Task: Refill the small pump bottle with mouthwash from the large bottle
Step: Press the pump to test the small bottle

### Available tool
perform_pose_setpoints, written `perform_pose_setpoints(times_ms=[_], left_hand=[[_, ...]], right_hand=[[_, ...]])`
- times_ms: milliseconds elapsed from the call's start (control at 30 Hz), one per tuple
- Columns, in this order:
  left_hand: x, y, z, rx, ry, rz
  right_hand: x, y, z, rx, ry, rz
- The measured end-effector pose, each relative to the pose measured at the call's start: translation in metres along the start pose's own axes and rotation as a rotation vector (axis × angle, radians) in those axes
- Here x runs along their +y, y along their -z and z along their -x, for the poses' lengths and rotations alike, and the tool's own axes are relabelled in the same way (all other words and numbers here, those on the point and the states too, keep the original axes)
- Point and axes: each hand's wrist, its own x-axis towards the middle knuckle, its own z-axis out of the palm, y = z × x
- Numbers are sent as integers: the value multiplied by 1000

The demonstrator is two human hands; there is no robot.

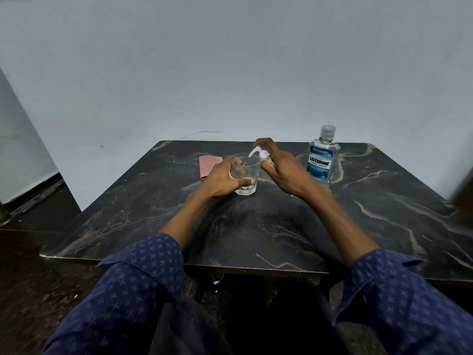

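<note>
Pumping: I have the small pump bottle (pixel 266 158) in my right hand (pixel 284 170), tilted so its white spout hangs over the rim of the glass (pixel 245 175); a thin stream seems to run from the spout into the glass.
Right grip: fingers wrapped round the bottle body, forefinger lying over the pump head. Most of the bottle is hidden under my palm, so I cannot tell how full it is.
Left grip: my left hand (pixel 225 181) cups the glass from the side away from the bottle, thumb across its near face, holding it down on the table (pixel 256 234).
Pump bottle, handling: I judge it light and thin-walled plastic that gives under a squeeze. Best held low on the body, below the collar, leaving the head free to press or unscrew.
Glass, handling: rigid, smooth, breakable, heavy-based; slippery if wetted.
Large bottle (pixel 322 160): stands upright just beyond my right wrist, cap on, apart from my hand. It looks near full, so I expect weight and slosh; I would take it round the waisted middle, not by the cap.
Cloth (pixel 208 166): pink, folded, flat past my left knuckles.
Stage: as I judge it, emptying the small bottle; the refill is not yet begun.
</note>
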Motion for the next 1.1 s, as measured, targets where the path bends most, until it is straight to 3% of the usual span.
perform_pose_setpoints(times_ms=[1100], left_hand=[[5, 1, 2, -8, 34, 5]], right_hand=[[-6, 0, 2, 27, -16, -3]])
